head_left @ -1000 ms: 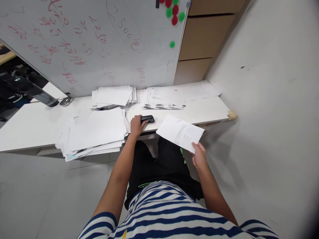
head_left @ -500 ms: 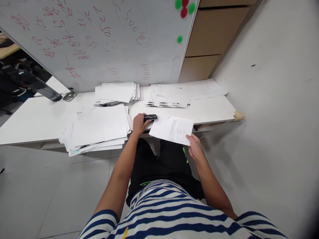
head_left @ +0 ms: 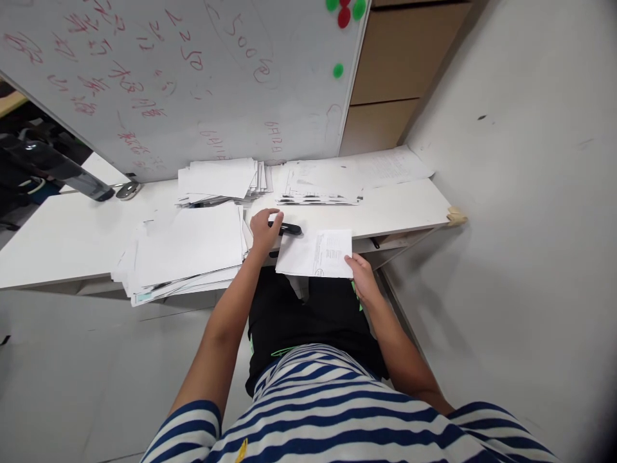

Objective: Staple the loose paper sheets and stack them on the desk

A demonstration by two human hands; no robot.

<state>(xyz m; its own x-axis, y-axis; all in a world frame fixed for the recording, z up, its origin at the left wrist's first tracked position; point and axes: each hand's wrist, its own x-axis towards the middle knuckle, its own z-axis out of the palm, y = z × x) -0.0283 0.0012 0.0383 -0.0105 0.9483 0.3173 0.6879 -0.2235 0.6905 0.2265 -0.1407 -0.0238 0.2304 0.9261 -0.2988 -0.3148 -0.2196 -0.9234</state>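
A black stapler (head_left: 292,229) lies near the desk's front edge. My left hand (head_left: 264,230) is around its left end, the thumb crossing over it and the index finger arched loosely above. My right hand (head_left: 362,273) pinches the right edge of a few printed paper sheets (head_left: 315,254), thumb on top. These sheets stretch from the desk past its front edge, and their upper left part lies by the stapler; whether they are between its jaws I cannot tell. Left of my left hand sits a large stack of white papers (head_left: 193,244), its sheets unevenly overlapping.
Behind are two more paper stacks, one at back left (head_left: 216,179) and one at back right (head_left: 321,183). A whiteboard (head_left: 250,96) with red writing leans behind the desk (head_left: 395,202). A bottle (head_left: 72,170) and a computer mouse (head_left: 128,190) are at left. A wall (head_left: 520,193) bounds the right.
My right hand has drawn the sheets left and levelled them, closer to the stapler. The left hand's fingers have loosened and lifted somewhat, and the stapler has turned slightly. The view has shifted a little.
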